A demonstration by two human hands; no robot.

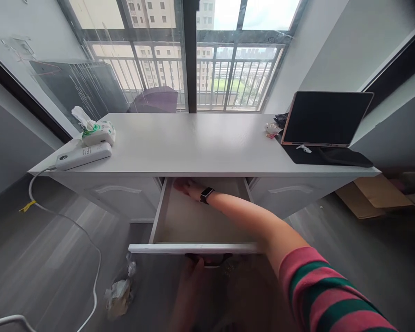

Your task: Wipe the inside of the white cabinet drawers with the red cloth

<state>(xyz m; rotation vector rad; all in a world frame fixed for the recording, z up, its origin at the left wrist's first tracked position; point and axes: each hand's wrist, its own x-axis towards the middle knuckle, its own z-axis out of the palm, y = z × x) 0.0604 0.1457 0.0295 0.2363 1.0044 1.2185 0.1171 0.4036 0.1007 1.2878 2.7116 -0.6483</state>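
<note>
Striped in red and green, a sleeve fills the lower right corner of the view, and from it the right arm stretches forward and to the left, over the pulled-out drawer. Below the drawer's front edge is the left hand, at the dark handle; it is blurred, so I cannot tell if its fingers are closed there. The right hand, with a black watch at the wrist, reaches down into the drawer's back left corner, fingers at a reddish thing; whether they grip it, I cannot tell. The two hands are well apart.

Above the drawer is the white desk. At its left end, a power strip lies near the front edge, with tissues just behind. A white cable runs from the left corner down to the grey floor. At the right end, a tablet stands tilted on a black mat.

Behind the desk's back edge is a window. On the floor at right lies a carton.
</note>
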